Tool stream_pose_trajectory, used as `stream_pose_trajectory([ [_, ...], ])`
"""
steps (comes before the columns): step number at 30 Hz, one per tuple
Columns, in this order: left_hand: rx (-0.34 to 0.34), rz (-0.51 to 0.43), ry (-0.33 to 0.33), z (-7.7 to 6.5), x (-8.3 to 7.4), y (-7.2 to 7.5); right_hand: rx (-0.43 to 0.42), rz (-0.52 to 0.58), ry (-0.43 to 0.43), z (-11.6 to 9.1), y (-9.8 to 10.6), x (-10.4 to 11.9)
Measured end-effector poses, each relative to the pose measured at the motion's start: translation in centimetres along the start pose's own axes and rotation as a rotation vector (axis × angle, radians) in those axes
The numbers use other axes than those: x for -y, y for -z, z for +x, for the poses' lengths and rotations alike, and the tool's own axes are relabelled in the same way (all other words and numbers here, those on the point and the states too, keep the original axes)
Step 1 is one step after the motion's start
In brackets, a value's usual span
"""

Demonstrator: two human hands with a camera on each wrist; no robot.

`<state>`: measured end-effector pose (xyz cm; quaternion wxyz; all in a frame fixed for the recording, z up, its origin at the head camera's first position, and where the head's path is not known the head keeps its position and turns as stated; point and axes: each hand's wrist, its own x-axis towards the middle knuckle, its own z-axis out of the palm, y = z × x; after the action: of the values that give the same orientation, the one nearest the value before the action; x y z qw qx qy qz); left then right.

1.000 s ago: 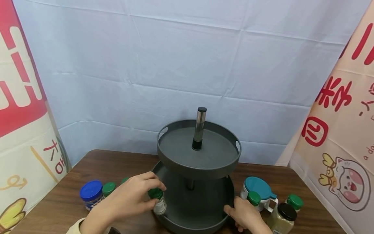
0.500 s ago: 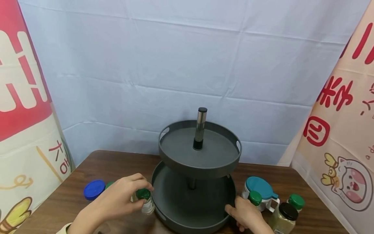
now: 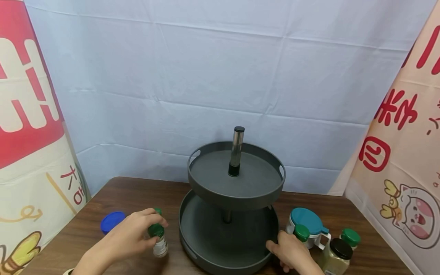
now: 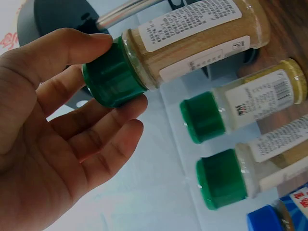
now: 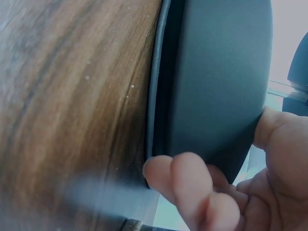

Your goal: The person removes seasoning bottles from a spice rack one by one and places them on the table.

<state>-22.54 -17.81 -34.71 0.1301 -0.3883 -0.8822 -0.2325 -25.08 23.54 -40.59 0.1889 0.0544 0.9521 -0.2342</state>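
My left hand (image 3: 125, 235) pinches a spice jar (image 4: 192, 41) by its green cap, thumb on one side and fingers on the other. The jar holds brown powder and has white printed labels. In the head view it stands over the table just left of a dark grey two-tier round tray stand (image 3: 220, 198). My right hand (image 3: 292, 250) grips the right side of the stand's lower tier (image 5: 216, 82), thumb over the rim and fingers curled against the outer side. Both tiers hold nothing, and a metal post rises through the middle.
Two more green-capped jars (image 4: 262, 98) and a blue-lidded jar (image 3: 112, 222) stand to the left. On the right are a teal-lidded white pot (image 3: 306, 221), a black-capped jar (image 3: 337, 256) and green-capped jars (image 3: 350, 236). A pale cloth (image 3: 220, 76) hangs behind the wooden table (image 3: 148, 191).
My left hand has moved left with the spice jar, from over the lower tier's left edge to beside the stand. My right hand has kept its grip on the lower tier.
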Motion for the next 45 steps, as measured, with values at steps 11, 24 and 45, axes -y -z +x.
stream_pose_trajectory([
  [11, 0.127, -0.081, 0.078, -0.8, 2.2, -0.8, -0.005, 0.005, -0.019, 0.1, -0.4, -0.3],
  [24, 0.171, -0.077, 0.115, -1.3, 2.9, -1.0, -0.011, 0.066, 0.007, 0.1, -0.7, -0.6],
  [45, 0.166, -0.021, 0.129, -0.7, 2.3, -0.7, -0.029, 0.029, 0.006, 0.0, 0.1, -0.7],
])
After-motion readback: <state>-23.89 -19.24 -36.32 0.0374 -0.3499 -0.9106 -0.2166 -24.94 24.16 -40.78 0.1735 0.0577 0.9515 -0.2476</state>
